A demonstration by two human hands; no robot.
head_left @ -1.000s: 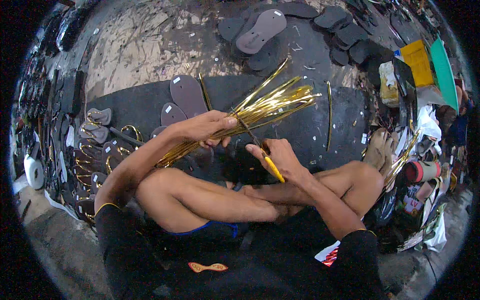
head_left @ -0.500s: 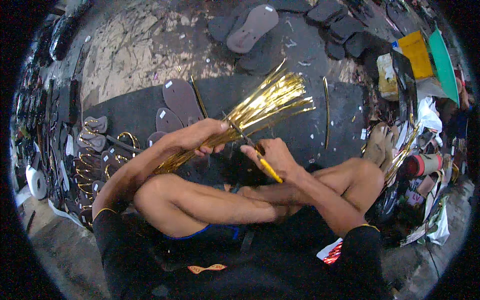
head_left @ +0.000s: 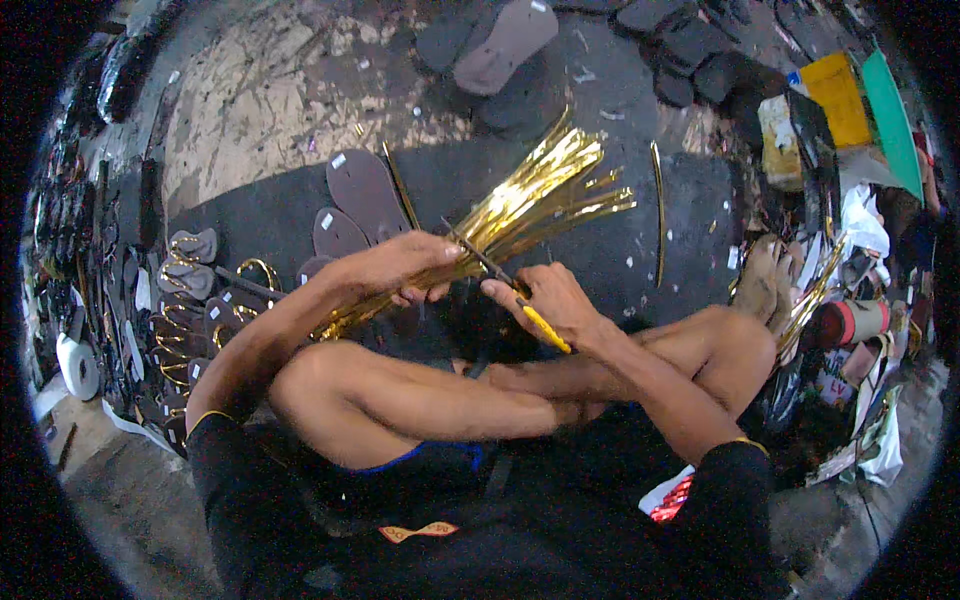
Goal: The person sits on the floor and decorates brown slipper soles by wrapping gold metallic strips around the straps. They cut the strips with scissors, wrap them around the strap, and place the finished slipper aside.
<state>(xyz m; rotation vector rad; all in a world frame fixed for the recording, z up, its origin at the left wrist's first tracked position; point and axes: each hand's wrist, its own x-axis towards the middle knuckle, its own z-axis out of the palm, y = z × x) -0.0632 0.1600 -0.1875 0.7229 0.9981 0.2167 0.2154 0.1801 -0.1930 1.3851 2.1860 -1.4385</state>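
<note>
My left hand (head_left: 405, 265) grips a thick bundle of shiny gold strips (head_left: 530, 200) that fans out up and to the right over a dark mat (head_left: 600, 250). My right hand (head_left: 545, 300) holds a thin tool with a yellow handle (head_left: 545, 327); its dark blade crosses the bundle just right of my left hand. I sit cross-legged, knees below both hands.
Brown sandal soles (head_left: 360, 190) lie on the mat at the left, with gold-strapped sandals (head_left: 190, 310) beside them. More soles (head_left: 505, 45) lie at the top. A single gold strip (head_left: 658, 215) rests to the right. Boxes, bags and rolls (head_left: 845, 320) crowd the right side.
The bundle's fanned end has swung a little upward and closer together. Both hands stay on the bundle and tool, shifted slightly.
</note>
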